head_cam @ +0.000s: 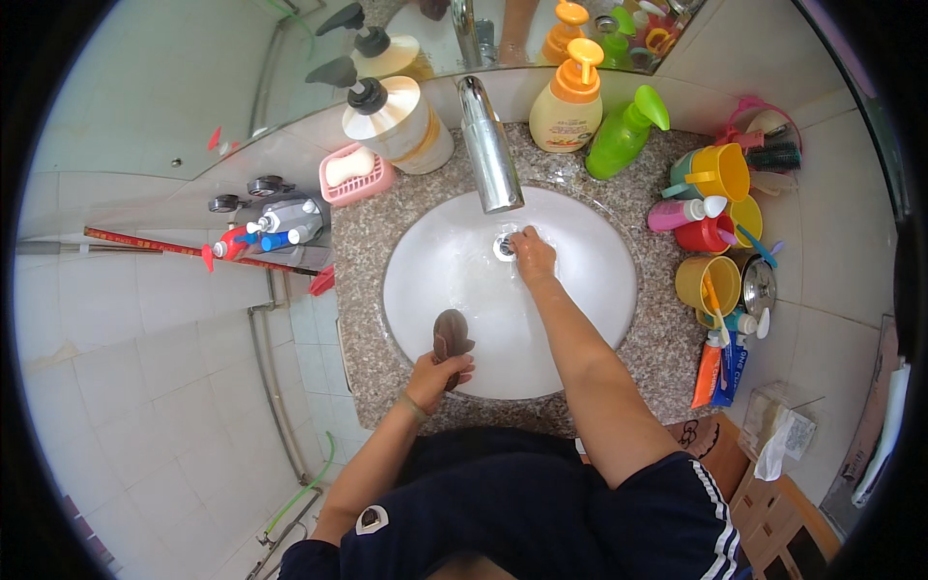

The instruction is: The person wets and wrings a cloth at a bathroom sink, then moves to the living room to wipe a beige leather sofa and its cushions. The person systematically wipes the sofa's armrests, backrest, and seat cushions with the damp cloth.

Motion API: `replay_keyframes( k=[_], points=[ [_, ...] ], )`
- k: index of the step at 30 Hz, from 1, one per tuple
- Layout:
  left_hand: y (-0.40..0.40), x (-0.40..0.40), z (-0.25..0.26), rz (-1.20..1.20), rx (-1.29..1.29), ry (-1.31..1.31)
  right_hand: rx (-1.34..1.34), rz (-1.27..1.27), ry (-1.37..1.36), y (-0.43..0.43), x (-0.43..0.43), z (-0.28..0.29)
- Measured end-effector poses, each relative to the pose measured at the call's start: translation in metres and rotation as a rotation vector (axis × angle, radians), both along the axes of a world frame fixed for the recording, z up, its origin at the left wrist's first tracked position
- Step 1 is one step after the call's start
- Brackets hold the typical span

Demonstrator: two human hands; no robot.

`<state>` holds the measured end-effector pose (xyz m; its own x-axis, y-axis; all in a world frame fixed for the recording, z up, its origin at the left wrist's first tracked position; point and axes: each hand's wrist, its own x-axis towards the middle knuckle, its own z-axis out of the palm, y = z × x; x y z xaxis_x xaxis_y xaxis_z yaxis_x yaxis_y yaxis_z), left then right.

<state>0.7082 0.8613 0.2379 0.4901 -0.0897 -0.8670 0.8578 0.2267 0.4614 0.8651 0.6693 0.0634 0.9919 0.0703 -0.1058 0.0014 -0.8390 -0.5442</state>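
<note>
My left hand (438,378) grips a brown object (451,335), seemingly a slipper, over the near-left part of the white washbasin (594,290). At the basin's far side, my right hand (535,255) has its fingers curled at the metal drain stopper (505,246). The fingertips are on the stopper's right edge and partly hide it. Above the drain hangs the spout of a chrome faucet (493,159). A little shallow water or wetness shows on the basin floor.
Behind the basin stand a large pump bottle (406,130), a cream pump bottle (565,112) and a green bottle (620,141). A pink soap dish (362,190) sits at the granite counter's left corner. Yellow cups (692,283) and toothpaste tubes (728,370) line the right side.
</note>
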Motion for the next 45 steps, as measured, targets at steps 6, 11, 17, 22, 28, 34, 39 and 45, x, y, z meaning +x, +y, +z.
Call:
replay_keyframes(
  k=[6, 11, 17, 22, 28, 34, 39, 45],
  points=[
    [-0.014, 0.013, 0.019, 0.212, -0.338, 0.209, 0.316, -0.199, 0.059, -0.012, -0.015, -0.01],
    [-0.019, 0.007, 0.041, 0.208, -0.599, 0.168, 1.525, 0.238, 1.05, 0.016, -0.058, 0.107],
    [-0.075, 0.003, 0.108, 0.056, -0.778, 0.02, 2.402, 0.519, 0.74, 0.025, -0.092, 0.2],
    [-0.056, 0.0, 0.128, -0.046, -0.912, -0.156, 1.955, 0.697, 0.876, 0.023, -0.066, 0.287],
    [-0.077, 0.015, 0.125, -0.263, -0.067, -0.352, 1.438, 0.331, 0.682, 0.011, -0.072, 0.305],
    [-0.073, 0.014, 0.069, -0.539, 0.662, -0.931, 1.36, -0.094, 0.339, 0.02, -0.1, 0.289],
    [-0.058, 0.004, 0.067, -0.804, 0.943, -0.957, 1.043, -0.004, -0.135, 0.012, -0.129, 0.234],
    [0.103, -0.066, 0.015, -0.63, 0.526, -1.344, -0.185, -0.141, -0.099, -0.084, -0.25, 0.205]
  ],
)
